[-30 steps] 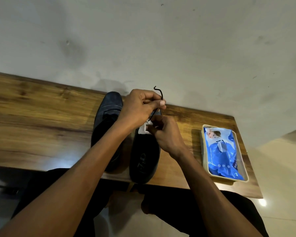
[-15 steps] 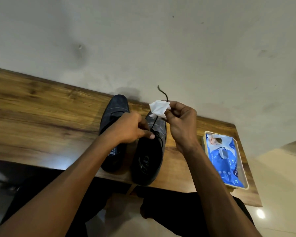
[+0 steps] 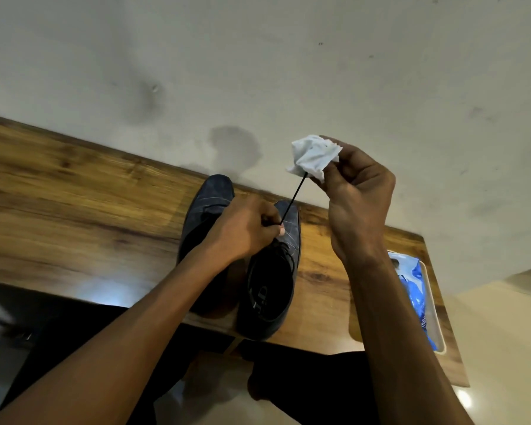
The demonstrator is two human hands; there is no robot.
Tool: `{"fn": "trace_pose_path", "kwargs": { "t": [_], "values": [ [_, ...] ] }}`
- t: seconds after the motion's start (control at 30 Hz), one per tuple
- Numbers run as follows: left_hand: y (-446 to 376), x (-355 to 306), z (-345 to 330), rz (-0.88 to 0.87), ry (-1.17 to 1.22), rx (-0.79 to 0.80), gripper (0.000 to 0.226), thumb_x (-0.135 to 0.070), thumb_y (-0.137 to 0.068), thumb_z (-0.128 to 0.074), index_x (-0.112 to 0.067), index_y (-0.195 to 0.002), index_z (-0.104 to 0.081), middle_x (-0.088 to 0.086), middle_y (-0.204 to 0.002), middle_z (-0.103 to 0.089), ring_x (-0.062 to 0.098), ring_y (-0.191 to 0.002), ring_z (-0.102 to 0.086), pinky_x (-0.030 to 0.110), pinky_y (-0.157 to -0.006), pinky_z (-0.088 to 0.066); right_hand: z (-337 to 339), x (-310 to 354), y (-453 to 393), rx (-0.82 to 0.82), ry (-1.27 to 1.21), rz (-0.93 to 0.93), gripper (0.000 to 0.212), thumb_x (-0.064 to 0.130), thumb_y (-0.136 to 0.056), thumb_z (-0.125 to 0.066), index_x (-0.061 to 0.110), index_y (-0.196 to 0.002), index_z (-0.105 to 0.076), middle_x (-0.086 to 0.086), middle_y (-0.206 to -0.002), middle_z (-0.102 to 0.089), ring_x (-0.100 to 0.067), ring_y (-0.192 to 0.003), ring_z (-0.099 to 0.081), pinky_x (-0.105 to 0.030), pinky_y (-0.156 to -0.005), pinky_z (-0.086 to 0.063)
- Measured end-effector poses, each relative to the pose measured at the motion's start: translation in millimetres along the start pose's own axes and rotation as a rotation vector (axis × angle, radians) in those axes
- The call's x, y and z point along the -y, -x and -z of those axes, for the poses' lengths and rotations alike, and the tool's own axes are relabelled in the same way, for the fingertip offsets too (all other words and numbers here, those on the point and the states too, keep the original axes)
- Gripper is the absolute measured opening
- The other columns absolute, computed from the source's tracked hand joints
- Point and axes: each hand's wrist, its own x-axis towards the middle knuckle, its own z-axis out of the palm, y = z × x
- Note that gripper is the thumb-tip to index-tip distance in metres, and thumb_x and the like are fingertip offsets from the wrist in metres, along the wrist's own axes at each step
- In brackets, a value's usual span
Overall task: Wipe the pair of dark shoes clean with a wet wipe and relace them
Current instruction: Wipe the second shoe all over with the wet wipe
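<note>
Fingers of the right hand [image 3: 354, 191] are curled around a crumpled white wet wipe [image 3: 314, 156], pinching it over the end of a black shoelace [image 3: 292, 200], hand raised up in front of the wall. The lace runs taut down to the left hand [image 3: 247, 230], which pinches it low, just above the right-side shoe [image 3: 273, 289]. The other shoe [image 3: 207, 207] sits right beside it on the wooden table [image 3: 74, 204]. A blue wipes pack [image 3: 417, 292] lies in a tray at the table's right end.

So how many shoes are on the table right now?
2. The left shoe stands by the wall, partly hidden behind the left hand. The right shoe sits beside it, its heel past the table edge.
</note>
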Motion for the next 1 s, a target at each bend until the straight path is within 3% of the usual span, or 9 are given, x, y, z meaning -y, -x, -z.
{"fn": "trace_pose_path", "kwargs": {
  "t": [0.13, 0.23, 0.4, 0.53, 0.67, 0.73, 0.83, 0.9, 1.0],
  "values": [
    [-1, -3, 1, 0.029, 0.007, 0.007, 0.012, -0.026, -0.088, -0.074, -0.026, -0.076, -0.075, -0.011, -0.077, -0.072, -0.004, -0.057, -0.063, 0.022, -0.067, -0.055, 2, 13, -2, -0.016, -0.047, 0.078, 0.023, -0.009, -0.091, -0.067, 0.0, -0.111, -0.072, -0.016, -0.107, -0.077, -0.027, -0.102, -0.074, -0.046, -0.093, -0.06],
    [-2, -5, 3, 0.046, 0.044, 0.023, 0.012, -0.027, -0.088, -0.074, -0.027, -0.076, -0.075, -0.012, -0.075, -0.073, -0.002, -0.056, -0.066, 0.016, -0.06, -0.052, 3, 15, 0, -0.043, -0.09, 0.116, 0.022, -0.007, -0.09, -0.07, 0.002, -0.11, -0.073, -0.012, -0.105, -0.078, -0.031, -0.105, -0.073, -0.049, -0.094, -0.059],
    [-1, -5, 4, 0.065, 0.059, 0.034, 0.012, -0.024, -0.087, -0.075, -0.024, -0.074, -0.076, -0.009, -0.074, -0.074, 0.001, -0.055, -0.068, 0.016, -0.058, -0.051, 10, 11, -1, -0.125, -0.166, 0.135, 0.021, -0.006, -0.092, -0.067, 0.005, -0.108, -0.073, -0.021, -0.111, -0.075, -0.039, -0.11, -0.071, -0.051, -0.093, -0.059],
    [0, -5, 7, 0.121, 0.104, -0.005, 0.009, -0.023, -0.086, -0.075, -0.018, -0.078, -0.076, -0.01, -0.063, -0.069, 0.005, -0.053, -0.068, 0.021, -0.057, -0.054, 19, 6, -6, -0.224, -0.328, -0.026, 0.02, -0.009, -0.094, -0.063, 0.001, -0.11, -0.071, -0.002, -0.098, -0.079, -0.026, -0.102, -0.073, -0.047, -0.089, -0.06],
    [1, -7, 6, 0.179, 0.115, -0.01, 0.006, -0.023, -0.088, -0.073, -0.022, -0.083, -0.073, -0.011, -0.063, -0.068, 0.005, -0.054, -0.069, 0.023, -0.057, -0.057, 34, -10, -9, -0.448, -0.42, -0.179, 0.024, -0.007, -0.094, -0.064, -0.002, -0.117, -0.07, -0.007, -0.11, -0.077, -0.03, -0.109, -0.072, -0.044, -0.084, -0.061],
    [-1, -7, 4, 0.205, 0.115, -0.036, 0.011, -0.02, -0.089, -0.068, -0.023, -0.078, -0.07, -0.008, -0.064, -0.069, 0.008, -0.056, -0.071, 0.028, -0.06, -0.06, 46, -19, -7, -0.454, -0.06, -0.035, 0.023, -0.007, -0.094, -0.062, 0.002, -0.111, -0.074, -0.004, -0.102, -0.078, -0.02, -0.097, -0.075, -0.036, -0.079, -0.062],
    [-3, -8, 2, 0.256, 0.199, -0.101, 0.017, -0.016, -0.091, -0.062, -0.019, -0.075, -0.067, 0.0, -0.067, -0.073, 0.013, -0.058, -0.072, 0.027, -0.054, -0.055, 63, -34, 0, -0.11, 0.838, 0.157, 0.03, -0.004, -0.091, -0.06, 0.011, -0.109, -0.079, -0.003, -0.099, -0.079, -0.012, -0.085, -0.073, -0.019, -0.078, -0.054],
    [-4, -11, 2, 0.297, 0.314, -0.103, 0.017, -0.013, -0.092, -0.059, -0.013, -0.077, -0.066, 0.003, -0.072, -0.074, 0.014, -0.06, -0.072, 0.024, -0.049, -0.049, 72, -40, 3, 0.032, 1.061, 0.104, 0.029, -0.002, -0.092, -0.06, 0.011, -0.111, -0.078, -0.009, -0.102, -0.079, -0.024, -0.09, -0.073, -0.023, -0.079, -0.049],
    [-6, -17, 3, 0.399, 0.698, -0.003, 0.018, -0.008, -0.095, -0.052, -0.01, -0.08, -0.063, 0.006, -0.076, -0.071, 0.015, -0.06, -0.062, 0.027, -0.046, -0.042, 84, -45, 2, 0.023, 1.075, 0.087, 0.029, -0.001, -0.092, -0.059, 0.011, -0.11, -0.078, -0.011, -0.099, -0.079, -0.029, -0.091, -0.073, -0.029, -0.083, -0.054]
  ]
}}
